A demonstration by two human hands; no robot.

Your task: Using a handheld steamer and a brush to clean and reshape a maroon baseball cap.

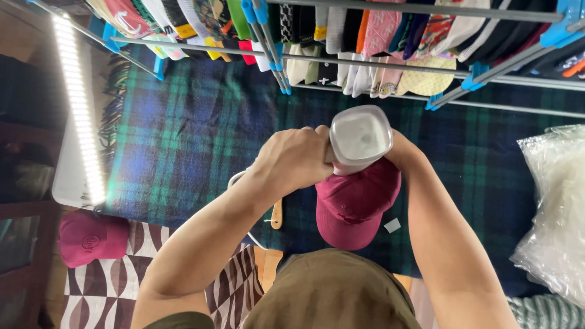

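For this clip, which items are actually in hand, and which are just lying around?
In hand:
- white steamer-like appliance, gripped by left hand
- maroon cap, held under it by right hand, mostly hidden

Lying about:
- pink cap at lower left
- rack of hanging caps
- clear plastic bag
- plaid blanket
- light bar

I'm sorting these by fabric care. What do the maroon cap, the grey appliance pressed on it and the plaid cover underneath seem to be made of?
Maroon cap: looks like matte woven cotton twill, with stitched seams; a guess. Grey appliance, gripped by the left hand: smooth hard plastic, soft sheen. Plaid cover: fuzzy wool-like blanket, with a fringed left edge; the fibre is uncertain.
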